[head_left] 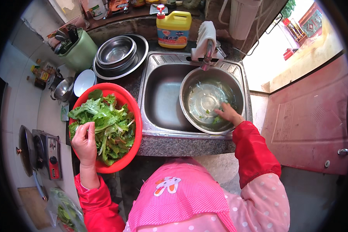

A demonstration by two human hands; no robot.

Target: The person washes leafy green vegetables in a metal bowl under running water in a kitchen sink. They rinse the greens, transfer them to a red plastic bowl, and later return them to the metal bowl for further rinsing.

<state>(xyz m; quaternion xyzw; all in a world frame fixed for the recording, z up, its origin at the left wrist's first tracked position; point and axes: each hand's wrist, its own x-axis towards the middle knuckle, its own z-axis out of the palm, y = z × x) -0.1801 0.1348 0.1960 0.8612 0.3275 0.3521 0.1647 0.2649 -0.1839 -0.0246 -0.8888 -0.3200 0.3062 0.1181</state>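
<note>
My left hand (85,143) is over the near left side of a red plastic basin (137,124) heaped with wet leafy greens (110,119). Its fingers are curled in, and whether they pinch anything cannot be told. My right hand (229,113) reaches down into a round stainless steel basin (188,116) holding water. Its fingers look apart, close to small green leaf scraps (218,119) in the water. That basin stands in the right part of a stainless steel sink (168,95), under the faucet (208,55), which has a white cloth (206,32) wrapped around it.
Behind the red basin are nested steel bowls (116,50) and a white bowl (85,82). A yellow detergent jug (174,30) stands behind the sink. At left are a green utensil holder (81,52), a gas stove (47,153) and a wok (26,150). A reddish door (307,116) is at right.
</note>
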